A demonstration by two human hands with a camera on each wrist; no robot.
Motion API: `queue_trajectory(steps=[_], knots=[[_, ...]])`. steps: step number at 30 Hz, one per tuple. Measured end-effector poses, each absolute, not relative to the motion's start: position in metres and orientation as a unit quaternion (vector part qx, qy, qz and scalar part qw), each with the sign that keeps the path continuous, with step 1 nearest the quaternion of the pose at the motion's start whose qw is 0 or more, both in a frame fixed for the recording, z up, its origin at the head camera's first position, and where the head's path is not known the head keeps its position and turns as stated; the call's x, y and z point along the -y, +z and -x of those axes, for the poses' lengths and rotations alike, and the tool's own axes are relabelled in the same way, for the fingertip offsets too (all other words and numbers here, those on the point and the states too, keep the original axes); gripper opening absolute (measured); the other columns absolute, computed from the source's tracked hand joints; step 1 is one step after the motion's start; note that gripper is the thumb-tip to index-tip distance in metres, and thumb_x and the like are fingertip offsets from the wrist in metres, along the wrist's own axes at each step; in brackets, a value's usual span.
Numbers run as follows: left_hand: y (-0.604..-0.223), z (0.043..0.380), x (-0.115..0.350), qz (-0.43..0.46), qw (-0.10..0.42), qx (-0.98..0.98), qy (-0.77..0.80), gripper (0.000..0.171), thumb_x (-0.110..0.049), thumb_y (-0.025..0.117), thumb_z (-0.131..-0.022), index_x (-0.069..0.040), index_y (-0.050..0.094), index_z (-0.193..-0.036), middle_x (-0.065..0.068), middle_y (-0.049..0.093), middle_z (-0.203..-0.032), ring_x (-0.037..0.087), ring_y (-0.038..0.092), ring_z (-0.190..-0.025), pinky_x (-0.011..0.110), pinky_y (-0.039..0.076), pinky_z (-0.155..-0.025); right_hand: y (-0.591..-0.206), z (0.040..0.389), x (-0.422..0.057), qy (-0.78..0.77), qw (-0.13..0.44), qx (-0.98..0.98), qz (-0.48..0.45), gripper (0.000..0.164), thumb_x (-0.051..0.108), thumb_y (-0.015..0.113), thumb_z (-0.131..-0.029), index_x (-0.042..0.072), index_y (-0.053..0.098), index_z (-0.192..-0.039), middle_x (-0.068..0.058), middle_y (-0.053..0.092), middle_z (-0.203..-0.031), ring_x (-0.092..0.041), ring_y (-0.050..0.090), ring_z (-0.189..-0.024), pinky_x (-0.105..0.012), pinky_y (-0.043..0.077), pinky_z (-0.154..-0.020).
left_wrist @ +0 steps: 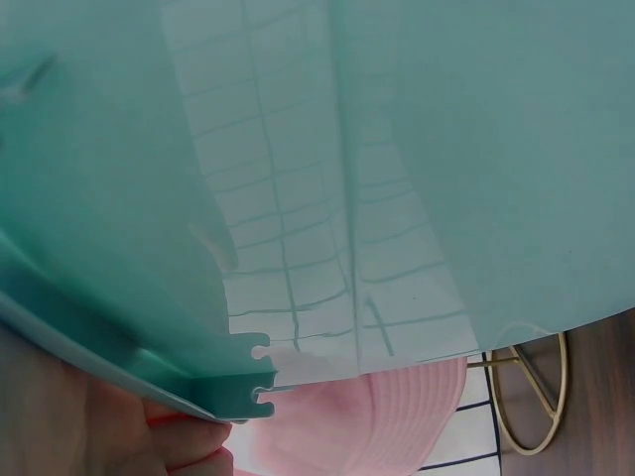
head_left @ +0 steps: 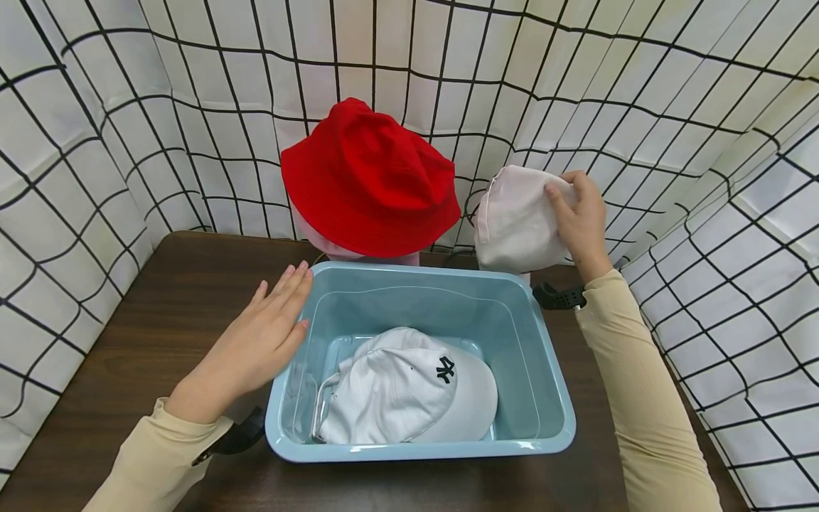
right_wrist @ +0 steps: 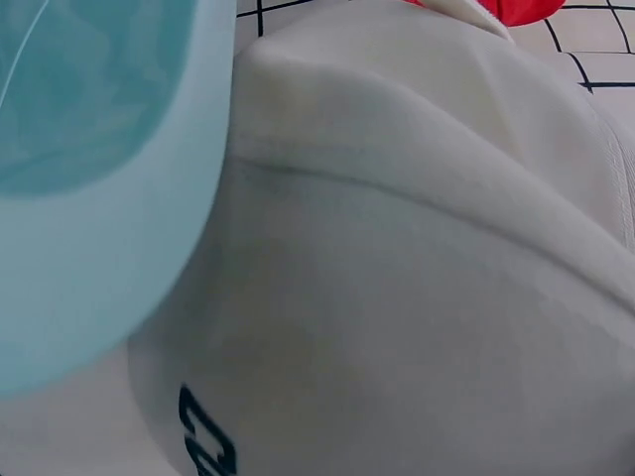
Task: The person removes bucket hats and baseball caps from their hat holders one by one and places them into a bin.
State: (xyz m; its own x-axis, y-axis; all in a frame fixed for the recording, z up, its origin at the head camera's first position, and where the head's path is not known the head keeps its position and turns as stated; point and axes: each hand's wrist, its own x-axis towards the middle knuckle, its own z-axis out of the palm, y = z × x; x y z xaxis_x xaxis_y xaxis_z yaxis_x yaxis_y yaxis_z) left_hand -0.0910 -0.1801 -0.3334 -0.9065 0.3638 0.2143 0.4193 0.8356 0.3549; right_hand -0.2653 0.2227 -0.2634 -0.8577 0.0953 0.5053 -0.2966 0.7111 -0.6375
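A light-blue plastic basin (head_left: 422, 452) stands on the table with a white baseball cap (head_left: 403, 391) inside, its dark logo facing up. My left hand (head_left: 256, 338) lies along the basin's left rim with fingers stretched out; in the left wrist view its fingers (left_wrist: 189, 441) show under the rim. Beyond the back right corner, my right hand (head_left: 581, 217) grips the crown of an off-white cap (head_left: 518, 220), thumb in front. That cap fills much of the right wrist view, where a dark logo shows low at the left.
A red bucket hat (head_left: 374, 185) sits behind the basin over a pink cap (left_wrist: 367, 426). Beside the pink cap is a gold wire stand (left_wrist: 534, 397). Black wire grid panels (head_left: 224, 128) backed with white sheeting surround the dark wooden table (head_left: 173, 299) at the back and sides.
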Motion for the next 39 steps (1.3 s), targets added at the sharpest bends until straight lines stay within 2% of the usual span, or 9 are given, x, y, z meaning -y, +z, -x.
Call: queue_trajectory(steps=[4,12,21,30,39], knots=[[-0.334,0.091,0.18,0.204,0.069,0.955,-0.203,0.064,-0.02,0.049,-0.093,0.005,0.024,-0.146,0.021,0.021,-0.152,0.038,0.016,-0.14,0.058,0.013,-0.11,-0.264,0.266,-0.223,0.381,0.282,0.879,-0.044,0.034,0.03,0.06,-0.093,-0.001,0.059,-0.104,-0.014,0.06,-0.113,-0.023,0.052,-0.102,-0.04,0.045,-0.083],[-0.335,0.091,0.181,0.204,0.068,0.956,-0.201,0.064,-0.021,0.049,-0.093,0.005,0.024,-0.146,0.021,0.02,-0.152,0.037,0.016,-0.141,0.058,0.012,-0.11,-0.263,0.264,-0.222,0.393,0.301,0.868,-0.028,0.034,0.03,0.063,-0.09,-0.001,0.064,-0.104,-0.01,0.061,-0.11,-0.017,0.052,-0.1,-0.031,0.044,-0.082],[-0.335,0.092,0.181,0.205,0.069,0.956,-0.2,0.064,-0.021,0.049,-0.093,0.005,0.024,-0.146,0.02,0.02,-0.153,0.037,0.016,-0.14,0.06,0.015,-0.109,-0.261,0.264,-0.224,0.411,0.307,0.858,-0.024,0.032,0.028,0.065,-0.089,-0.001,0.064,-0.102,-0.008,0.061,-0.107,-0.013,0.051,-0.099,-0.026,0.041,-0.084],[-0.335,0.092,0.181,0.204,0.068,0.955,-0.203,0.064,-0.021,0.049,-0.093,0.006,0.025,-0.146,0.021,0.021,-0.152,0.037,0.016,-0.14,0.059,0.013,-0.11,-0.261,0.266,-0.231,0.441,0.332,0.833,-0.027,0.022,0.021,0.067,-0.089,0.001,0.066,-0.098,-0.002,0.061,-0.1,-0.007,0.051,-0.092,-0.021,0.04,-0.08],[-0.335,0.091,0.181,0.205,0.069,0.954,-0.206,0.063,-0.02,0.049,-0.093,0.006,0.025,-0.145,0.021,0.021,-0.152,0.038,0.016,-0.14,0.058,0.012,-0.11,-0.257,0.264,-0.232,0.462,0.339,0.819,-0.032,0.022,0.022,0.067,-0.088,0.002,0.067,-0.099,0.006,0.059,-0.096,-0.006,0.051,-0.091,-0.021,0.04,-0.076]])
